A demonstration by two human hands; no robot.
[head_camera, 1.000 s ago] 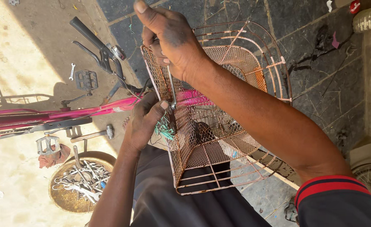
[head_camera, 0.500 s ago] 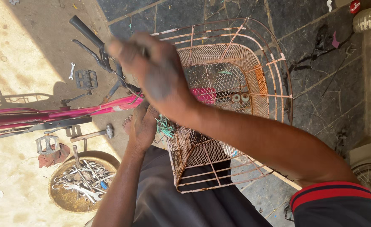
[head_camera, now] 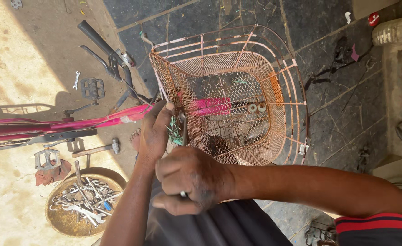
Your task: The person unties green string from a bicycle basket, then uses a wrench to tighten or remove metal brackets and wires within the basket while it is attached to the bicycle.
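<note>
Rusty wire bicycle basket (head_camera: 237,91) stands against the pink bike frame (head_camera: 96,124). Left hand (head_camera: 154,132) pinches its near mesh edge; right hand (head_camera: 187,180), just below, fisted on a thin metal tool (head_camera: 184,130). Round tool tray (head_camera: 80,200) lower left of basket.

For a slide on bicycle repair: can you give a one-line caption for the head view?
Left hand grips a rusty mesh basket on a pink bicycle; right hand works beside it.

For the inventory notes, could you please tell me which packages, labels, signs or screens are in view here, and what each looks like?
Plastic bottle: top right, lying on a ledge, clear and dusty, ribbed.
Red cap: just left of the bottle, small and round.
Label: on the pink frame, small pale band.
No signs or screens.
</note>
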